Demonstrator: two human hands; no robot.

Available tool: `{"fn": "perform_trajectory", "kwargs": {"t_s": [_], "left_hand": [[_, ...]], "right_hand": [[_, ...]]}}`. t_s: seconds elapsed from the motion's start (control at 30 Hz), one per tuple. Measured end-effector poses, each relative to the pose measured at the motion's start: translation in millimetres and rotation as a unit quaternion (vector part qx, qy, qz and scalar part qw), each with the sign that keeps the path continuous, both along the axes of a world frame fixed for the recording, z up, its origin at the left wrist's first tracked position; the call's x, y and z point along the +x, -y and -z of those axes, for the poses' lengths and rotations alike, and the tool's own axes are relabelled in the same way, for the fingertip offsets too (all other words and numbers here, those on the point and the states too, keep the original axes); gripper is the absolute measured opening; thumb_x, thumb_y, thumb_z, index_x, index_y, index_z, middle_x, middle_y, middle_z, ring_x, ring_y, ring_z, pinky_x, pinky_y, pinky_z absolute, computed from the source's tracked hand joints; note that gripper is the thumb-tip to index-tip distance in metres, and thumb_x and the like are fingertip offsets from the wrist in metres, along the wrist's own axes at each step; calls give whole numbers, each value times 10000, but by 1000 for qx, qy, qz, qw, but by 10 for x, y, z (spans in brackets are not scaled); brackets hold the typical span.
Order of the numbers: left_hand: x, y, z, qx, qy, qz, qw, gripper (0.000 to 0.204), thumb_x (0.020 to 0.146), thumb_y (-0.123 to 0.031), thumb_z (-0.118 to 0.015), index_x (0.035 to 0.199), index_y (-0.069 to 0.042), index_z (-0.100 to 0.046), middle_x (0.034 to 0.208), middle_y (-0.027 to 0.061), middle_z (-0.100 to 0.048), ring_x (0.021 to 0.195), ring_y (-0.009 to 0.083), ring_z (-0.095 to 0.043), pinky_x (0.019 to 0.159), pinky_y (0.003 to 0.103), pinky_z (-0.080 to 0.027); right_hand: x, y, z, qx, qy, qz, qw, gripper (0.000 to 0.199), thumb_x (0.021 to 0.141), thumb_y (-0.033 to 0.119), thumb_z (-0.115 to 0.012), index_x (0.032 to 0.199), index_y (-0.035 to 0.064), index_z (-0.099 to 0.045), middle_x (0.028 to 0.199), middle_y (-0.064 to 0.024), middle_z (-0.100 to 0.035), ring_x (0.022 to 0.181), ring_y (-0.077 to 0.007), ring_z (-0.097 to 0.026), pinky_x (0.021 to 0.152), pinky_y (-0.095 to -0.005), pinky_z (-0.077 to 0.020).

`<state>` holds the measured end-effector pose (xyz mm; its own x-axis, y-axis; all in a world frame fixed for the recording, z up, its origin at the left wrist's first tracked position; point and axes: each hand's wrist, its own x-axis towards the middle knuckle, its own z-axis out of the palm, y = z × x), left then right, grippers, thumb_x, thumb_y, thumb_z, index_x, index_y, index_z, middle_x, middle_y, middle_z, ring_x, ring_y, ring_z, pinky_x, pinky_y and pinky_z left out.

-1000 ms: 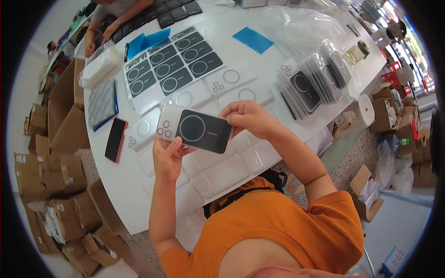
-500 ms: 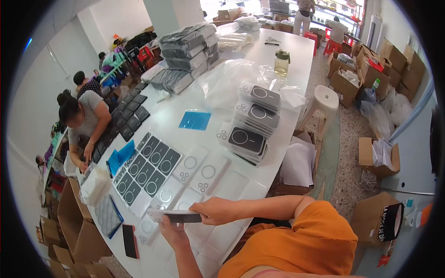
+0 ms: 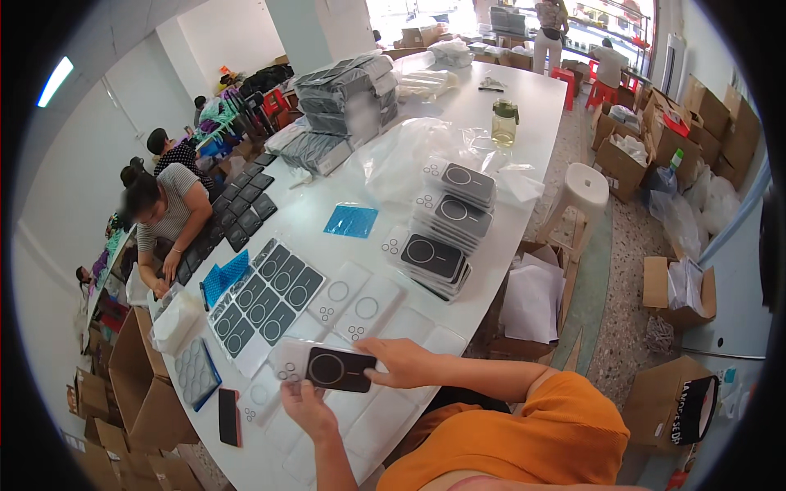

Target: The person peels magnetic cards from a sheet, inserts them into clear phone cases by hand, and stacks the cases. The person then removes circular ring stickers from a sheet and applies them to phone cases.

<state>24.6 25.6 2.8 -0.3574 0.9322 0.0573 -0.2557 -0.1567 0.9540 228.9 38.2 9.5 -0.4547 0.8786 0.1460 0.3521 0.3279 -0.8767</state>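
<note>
Both my hands hold one phone case [image 3: 327,368] above the near edge of the white table [image 3: 524,155]; it has a black back with a ring and a clear end. My left hand [image 3: 304,403] grips it from below, my right hand [image 3: 404,362] pinches its right end. Under it lie clear cases [image 3: 352,296] flat on the table. A sheet of black cases [image 3: 264,301] lies to the left, and stacks of finished black cases [image 3: 446,225] stand to the right.
A person sits at the table's left side over rows of black cases [image 3: 237,217]. Nearby are a phone [image 3: 228,416], blue sheets [image 3: 352,221], wrapped grey bundles [image 3: 348,94], a jar [image 3: 505,123], a white stool [image 3: 583,188] and cardboard boxes [image 3: 671,401] on the floor.
My head has tilted up, so more of the room shows. The case has turned from edge-on to face up between my hands.
</note>
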Motion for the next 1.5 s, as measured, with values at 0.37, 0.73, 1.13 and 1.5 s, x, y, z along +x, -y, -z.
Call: {"fn": "perform_trajectory", "kwargs": {"t_s": [0.37,0.73,1.13,1.5], "left_hand": [[467,210,-85,51,-80,165,982,519,941,-51,-454,1404,28,-234,1196,184,-559,1089,235,-559,964,360,-439],[256,277,-124,13,-104,127,986,490,929,-47,-443,1389,10,-286,1099,160,-611,948,236,-631,905,331,-462],[114,213,-254,36,-141,148,978,449,912,-32,-456,1343,33,-347,1005,160,-630,867,211,-642,848,325,-499],[487,9,-1940,491,-533,161,669,247,886,-91,-516,1097,26,-571,1007,184,-638,835,289,-647,700,352,-526]], "right_hand": [[448,-224,-175,129,154,183,962,1042,582,313,-771,1401,-23,-221,1122,-258,-475,1044,-408,-486,932,-430,-403],[1275,-867,-175,226,344,290,864,911,629,296,-716,1369,-20,-289,1256,-182,-402,1178,-349,-392,987,-416,-359],[1142,-795,-160,268,316,244,877,571,726,226,-693,1208,-11,-500,1282,-134,-437,1232,-296,-395,1012,-405,-361],[1069,-564,-330,325,256,213,885,428,743,177,-689,1118,6,-575,1236,-120,-490,1198,-297,-448,988,-407,-390]]}}
